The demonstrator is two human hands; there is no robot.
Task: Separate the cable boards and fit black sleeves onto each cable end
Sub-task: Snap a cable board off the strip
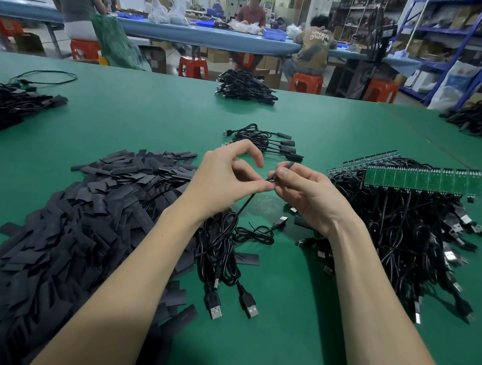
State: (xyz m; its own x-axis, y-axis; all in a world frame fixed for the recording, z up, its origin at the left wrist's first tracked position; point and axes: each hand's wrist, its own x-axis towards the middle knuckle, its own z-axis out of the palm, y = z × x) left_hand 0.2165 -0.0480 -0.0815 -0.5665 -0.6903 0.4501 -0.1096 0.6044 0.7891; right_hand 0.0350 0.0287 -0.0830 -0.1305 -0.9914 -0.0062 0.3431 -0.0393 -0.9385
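Two bare hands meet above a green worktable [153,113], working one black cable [245,204] between them. The left hand [222,181] pinches the cable near its end between thumb and forefinger, its other fingers arched and spread; the right hand [304,198] curls around a black sleeve [288,166] at that same cable end, thumb pressing on top. How far the sleeve sits over the end cannot be made out. From the fingers the cable drops to a loose tangle of cables [223,249] with USB plugs lying between the forearms. A broad heap of flat black sleeves [83,214] spreads to the left. To the right, a strip of green cable boards [422,179] lies joined on top of its mass of attached cables. Just beyond the hands rest a few sleeved cables [268,144]. Further bundles of cables [245,87] lie at the table's far edge, where seated workers [253,10] occupy another bench.
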